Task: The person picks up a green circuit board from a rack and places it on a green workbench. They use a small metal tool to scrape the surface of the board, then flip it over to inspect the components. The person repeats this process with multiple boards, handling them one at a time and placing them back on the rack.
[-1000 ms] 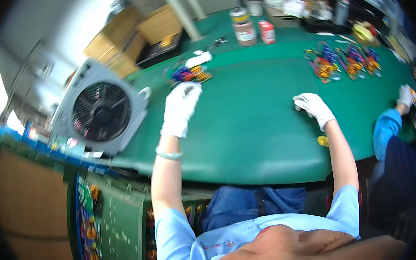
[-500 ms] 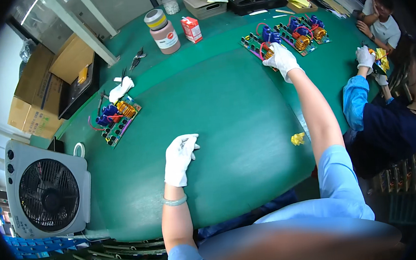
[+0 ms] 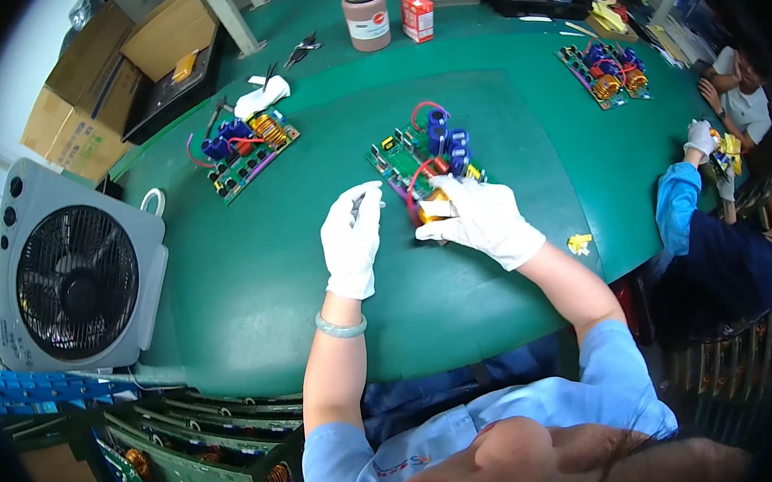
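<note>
In a white glove, my right hand (image 3: 489, 219) grips a circuit board (image 3: 409, 155) at its near end, around the copper-wound coil. The board is green and carries blue capacitors (image 3: 448, 144), a red wire loop and small dark parts. Just left of it, my gloved left hand (image 3: 352, 242) is raised with its fingers partly bent and apart, holding nothing; it does not appear to touch the board. A similar circuit board (image 3: 258, 165) lies at the left of the table, its coil toward the far right.
More circuit boards (image 3: 594, 90) sit at the far right. A grey box fan (image 3: 80, 274) stands at the left; a jar (image 3: 367, 23) and a red carton (image 3: 417, 18) are at the back. Yellow scraps (image 3: 579, 244) lie near the right edge. A co-worker's gloved hand (image 3: 701, 137) works at the right.
My right hand has brought a circuit board from the far right group to the middle of the table. My left hand has moved toward it. The whole view has shifted.
</note>
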Demonstrator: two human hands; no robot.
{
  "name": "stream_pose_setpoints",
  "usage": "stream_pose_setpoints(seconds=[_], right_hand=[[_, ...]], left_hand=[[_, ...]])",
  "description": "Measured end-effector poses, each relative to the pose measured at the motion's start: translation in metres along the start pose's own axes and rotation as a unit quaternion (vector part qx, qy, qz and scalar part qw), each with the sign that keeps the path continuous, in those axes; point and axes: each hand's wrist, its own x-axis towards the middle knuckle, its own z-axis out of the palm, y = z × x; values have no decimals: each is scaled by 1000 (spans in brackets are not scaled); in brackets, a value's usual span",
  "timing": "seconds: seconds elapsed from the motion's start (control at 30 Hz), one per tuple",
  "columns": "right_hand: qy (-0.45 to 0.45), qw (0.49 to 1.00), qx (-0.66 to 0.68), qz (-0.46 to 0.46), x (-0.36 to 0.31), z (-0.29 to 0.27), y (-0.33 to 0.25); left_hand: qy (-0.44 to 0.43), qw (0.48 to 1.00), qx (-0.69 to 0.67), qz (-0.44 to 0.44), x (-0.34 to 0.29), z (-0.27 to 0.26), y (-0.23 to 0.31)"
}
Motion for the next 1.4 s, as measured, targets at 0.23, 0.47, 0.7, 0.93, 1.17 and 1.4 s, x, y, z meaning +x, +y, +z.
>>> stream_pose_setpoints(seconds=[0.23,0.47,0.7,0.93,1.17,1.4], right_hand=[[133,885,418,155,3,4,46],[179,964,197,-7,21,34,60],[194,960,199,35,16,24,53],[232,951,203,26,14,23,52],[145,963,227,-9,10,5,40],[-1,936,338,93,7,2,62]], left_hand=[[-90,897,252,353,-5,-9,27],[-121,855,394,313,-10,8,21],[-221,893,284,269,2,-32,29],[-214,883,354,222,-8,-31,27],[-32,892,388,230,-18,39,7],[-195,932,43,302,-38,28,2]])
